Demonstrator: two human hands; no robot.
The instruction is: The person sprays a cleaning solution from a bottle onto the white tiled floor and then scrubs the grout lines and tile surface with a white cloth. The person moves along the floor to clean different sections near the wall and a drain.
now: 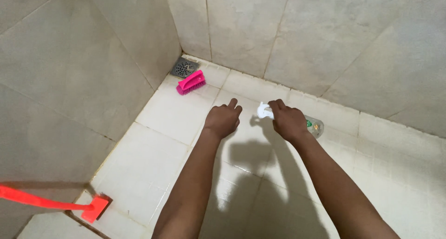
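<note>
right hand point(289, 121) is pinching a clear spray bottle point(315, 126) by its white nozzle point(265, 111) over the pale tiled floor point(162, 146); the fist hides most of the bottle. left hand point(223, 119) hangs loosely curled just beside, holding nothing. one pink scrub brush point(191, 82) lies by one metal drain point(184, 67) in the corner. one red long-handled brush point(60, 204) sits lower left, handle cut off by the frame.
</note>
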